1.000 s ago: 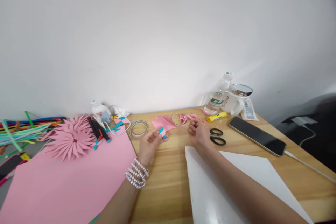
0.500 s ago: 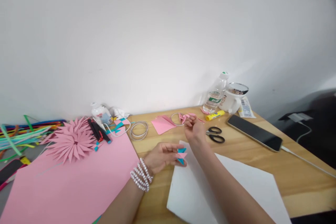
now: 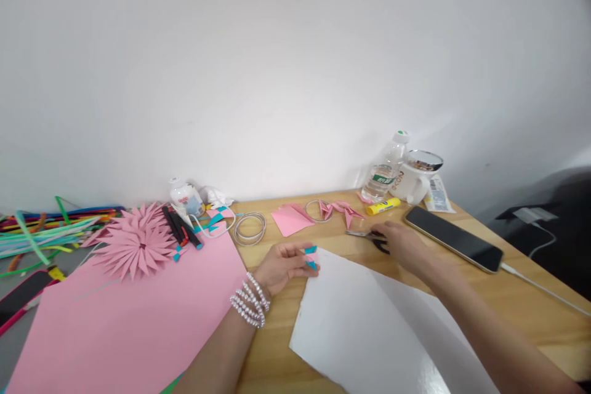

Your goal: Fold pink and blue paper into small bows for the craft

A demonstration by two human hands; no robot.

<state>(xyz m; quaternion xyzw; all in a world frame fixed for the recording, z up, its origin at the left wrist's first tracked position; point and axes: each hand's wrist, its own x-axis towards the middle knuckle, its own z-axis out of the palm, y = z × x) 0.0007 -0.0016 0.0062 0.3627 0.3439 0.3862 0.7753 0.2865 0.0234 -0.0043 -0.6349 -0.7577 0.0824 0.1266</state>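
My left hand (image 3: pixel 282 266), with pearl bracelets at its wrist, pinches a small folded pink-and-blue paper piece (image 3: pixel 312 257) above the far corner of a white board (image 3: pixel 351 320). To the right, my right hand (image 3: pixel 398 241) has its fingers closed at the black handles of a pair of scissors (image 3: pixel 360 234). The blades point left over the wooden table, and part of the handles is hidden by the fingers. Behind the hands lie a pink paper sheet (image 3: pixel 292 220) and several folded pink pieces (image 3: pixel 347 212).
At left, a pink paper flower (image 3: pixel 138 245) and black pens (image 3: pixel 174 225) rest by a large pink sheet (image 3: pixel 133 332). A glue stick (image 3: pixel 383 206), water bottle (image 3: pixel 385 166), mug (image 3: pixel 410 183) and plugged-in phone (image 3: pixel 452 239) stand or lie at right. Coiled rings (image 3: pixel 250 229) lie at back.
My right hand has moved right and down from near the folded pink pieces to the scissors, which now lie turned with their blades leftward. My left hand still pinches the folded paper piece.
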